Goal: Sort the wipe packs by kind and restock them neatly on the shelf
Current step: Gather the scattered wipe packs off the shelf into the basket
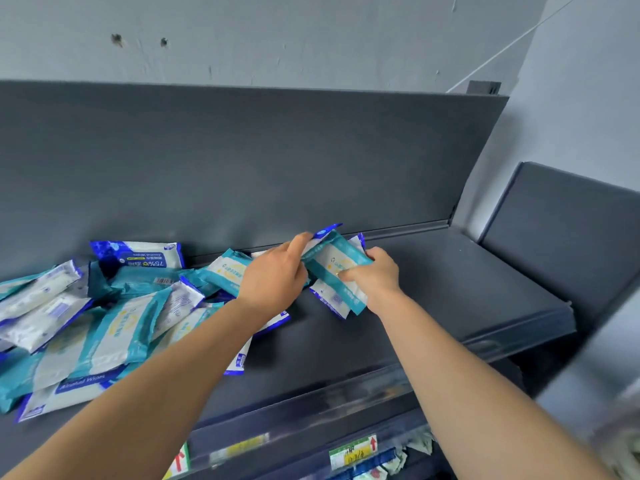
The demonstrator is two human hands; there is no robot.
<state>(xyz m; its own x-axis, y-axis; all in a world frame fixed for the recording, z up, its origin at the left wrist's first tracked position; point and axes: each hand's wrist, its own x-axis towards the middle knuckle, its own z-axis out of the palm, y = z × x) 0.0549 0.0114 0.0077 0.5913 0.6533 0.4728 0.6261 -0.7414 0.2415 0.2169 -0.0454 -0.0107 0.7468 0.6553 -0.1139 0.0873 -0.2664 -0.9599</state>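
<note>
A loose heap of wipe packs point(104, 313) covers the left half of the dark grey shelf point(467, 271), teal-and-white ones mixed with blue-and-white ones. My right hand point(374, 275) grips a small bundle of packs point(334, 261), a teal pack on top and blue-edged ones beneath, held just above the shelf's middle. My left hand point(277, 275) pinches the upper left end of that same bundle. A blue pack marked 75% point(145, 256) leans on the back panel behind the heap.
The shelf's right half is bare metal up to its right edge. A dark back panel point(242, 161) rises behind. Price tags point(353, 452) hang on the front rail, with more goods on the shelf below. Another grey shelf unit point(561, 237) stands to the right.
</note>
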